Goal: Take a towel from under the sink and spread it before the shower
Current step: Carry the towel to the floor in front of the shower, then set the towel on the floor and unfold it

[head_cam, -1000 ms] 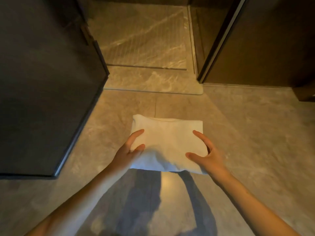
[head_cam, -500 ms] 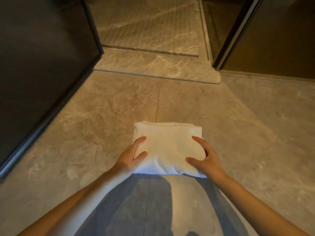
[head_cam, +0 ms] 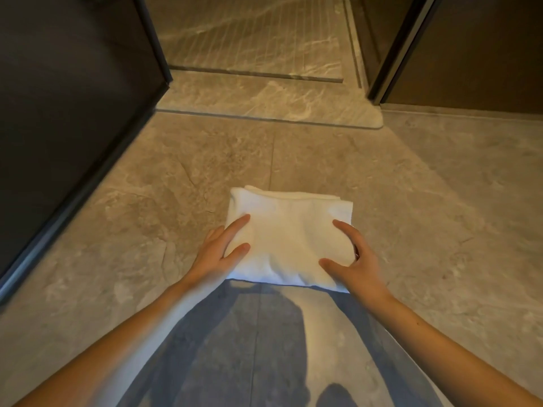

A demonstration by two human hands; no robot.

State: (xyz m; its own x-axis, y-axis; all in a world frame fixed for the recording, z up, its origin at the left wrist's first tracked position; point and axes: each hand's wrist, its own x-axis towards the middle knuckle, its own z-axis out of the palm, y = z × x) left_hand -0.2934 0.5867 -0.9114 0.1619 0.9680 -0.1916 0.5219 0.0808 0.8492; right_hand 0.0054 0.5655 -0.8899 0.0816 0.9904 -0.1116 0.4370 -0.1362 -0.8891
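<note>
Folded white towel (head_cam: 289, 239) — left hand (head_cam: 216, 255) at one edge, right hand (head_cam: 360, 267) at the other — over grey marble floor (head_cam: 440, 201)

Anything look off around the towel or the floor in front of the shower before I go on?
Nothing stands out. The white towel is folded, held at its sides by the left hand and right hand. The stone floor shows no spill or damage, only shadows.

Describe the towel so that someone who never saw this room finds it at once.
Start at the ribbed shower floor at the top and come down over the grey tiled floor. In the middle, the left hand and the right hand hold a folded towel by its sides. It is the only white, soft thing among the stone surfaces.
</note>
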